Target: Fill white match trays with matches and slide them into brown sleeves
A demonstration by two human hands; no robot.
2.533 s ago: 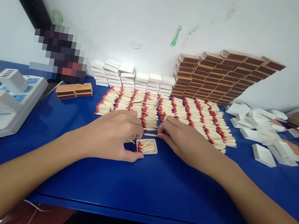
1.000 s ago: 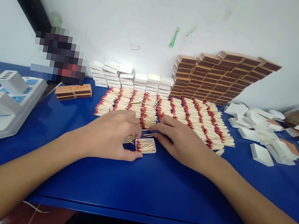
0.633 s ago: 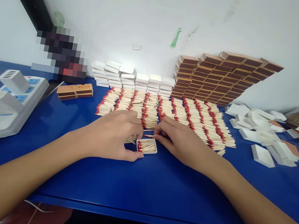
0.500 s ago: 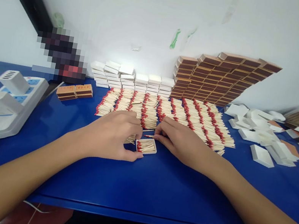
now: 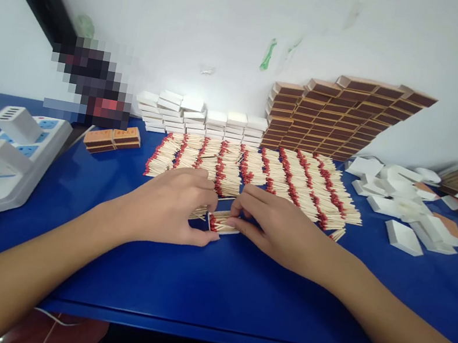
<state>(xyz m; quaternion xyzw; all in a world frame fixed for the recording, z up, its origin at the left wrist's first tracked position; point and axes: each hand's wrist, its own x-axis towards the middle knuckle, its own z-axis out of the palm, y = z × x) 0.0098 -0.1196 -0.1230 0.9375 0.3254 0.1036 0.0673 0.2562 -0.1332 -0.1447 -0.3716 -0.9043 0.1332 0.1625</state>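
Observation:
A small white tray [image 5: 223, 232] holding red-headed matches lies on the blue table between my hands. My left hand [image 5: 178, 207] curves round the tray's left end, thumb at the near side and fingers at the far side. Over the tray's right part is my right hand [image 5: 270, 226], its thumb and fingertips pinched on matches at the tray and hiding that end. Behind both hands, rows of loose matches [image 5: 299, 178] spread across the table, with a few more beside my left fingers.
White trays [image 5: 217, 119] and brown matchboxes [image 5: 322, 117] are stacked against the wall. Loose white trays [image 5: 403, 236] lie at right. Tied matchboxes [image 5: 112, 140] and a power strip [image 5: 27, 183] are at left. The blue table's front edge [image 5: 201, 331] is nearest.
My right hand has moved slightly left and down, bringing its pinched fingertips from beside the tray onto its right part. My left hand has stayed round the tray's left end.

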